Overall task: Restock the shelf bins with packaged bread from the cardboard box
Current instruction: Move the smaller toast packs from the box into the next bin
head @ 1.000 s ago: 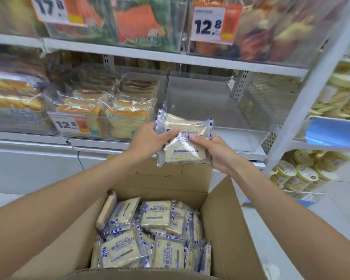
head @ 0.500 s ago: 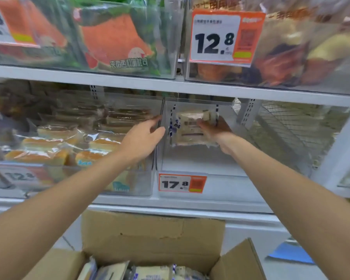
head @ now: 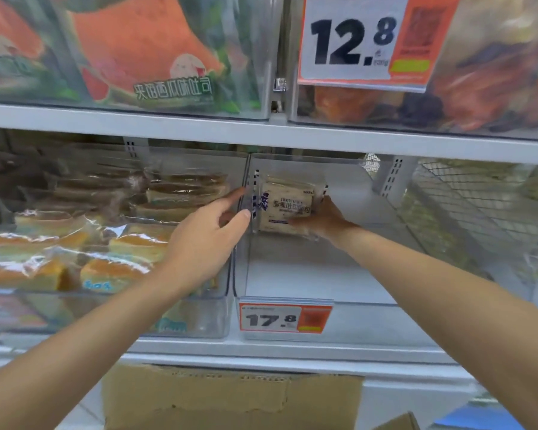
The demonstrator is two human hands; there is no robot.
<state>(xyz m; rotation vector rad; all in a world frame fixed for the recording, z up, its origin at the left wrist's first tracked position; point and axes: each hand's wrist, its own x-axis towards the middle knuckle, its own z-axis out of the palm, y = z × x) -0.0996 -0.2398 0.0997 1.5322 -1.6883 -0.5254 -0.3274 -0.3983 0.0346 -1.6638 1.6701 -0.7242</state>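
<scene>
A pale bread pack [head: 288, 206] with blue-striped edges stands upright at the back of a clear shelf bin [head: 354, 318] that carries a 17.8 price tag [head: 284, 319]. My right hand [head: 325, 218] reaches deep into this bin and grips the pack from its lower right side. My left hand [head: 208, 234] is at the bin's left wall, fingers apart, thumb and forefinger touching the clear divider, holding nothing. Only the back flap of the cardboard box [head: 230, 398] shows at the bottom edge; its contents are out of view.
The bin to the left [head: 180, 324] is filled with wrapped golden bread. An upper shelf [head: 261, 131] holds bins with a 12.8 tag [head: 367, 41] and orange-green packs. A wire mesh panel [head: 466, 193] stands to the right of the bin.
Both hands lifted the bread pack from above the box into the bin. My right hand has pushed it to the back; my left hand has let go and rests at the divider.
</scene>
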